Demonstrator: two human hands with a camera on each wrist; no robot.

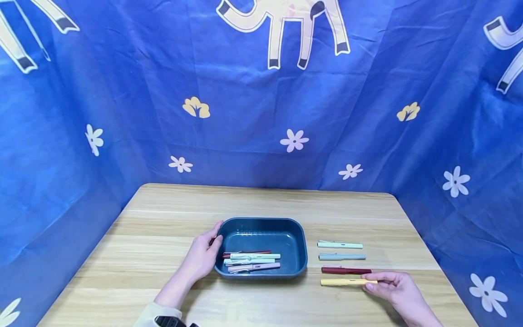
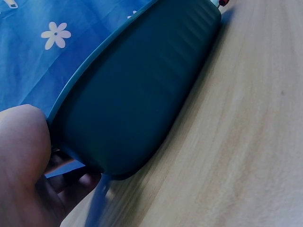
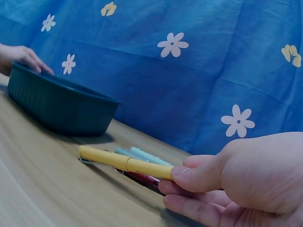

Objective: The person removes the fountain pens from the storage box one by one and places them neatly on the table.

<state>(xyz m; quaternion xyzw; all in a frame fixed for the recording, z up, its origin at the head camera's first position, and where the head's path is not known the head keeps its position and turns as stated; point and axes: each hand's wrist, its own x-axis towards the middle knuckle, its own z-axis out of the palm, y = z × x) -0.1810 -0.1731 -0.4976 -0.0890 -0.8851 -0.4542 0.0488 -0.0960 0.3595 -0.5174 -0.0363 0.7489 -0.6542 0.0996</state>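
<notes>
My right hand (image 1: 398, 293) pinches one end of a yellow pen (image 1: 341, 282) between thumb and fingers. In the right wrist view the pen (image 3: 113, 158) is slightly raised over the wood, its far end pointing at the basin. At the left side of the dark teal basin (image 1: 261, 275), my left hand (image 1: 203, 254) grips the wall, thumb at the rim and fingers around the far corner. Inside lie several capped pens, among them a lilac pen (image 1: 261, 266) and a mint pen (image 1: 261, 256). The left wrist view shows the basin's outer wall (image 2: 128, 94).
Right of the basin, a mint pen (image 1: 343, 245), a grey-blue pen (image 1: 345, 257) and a dark red pen (image 1: 343, 270) lie in a column on the wooden table (image 1: 261, 202). A blue patterned curtain (image 1: 245, 136) stands around the back and sides.
</notes>
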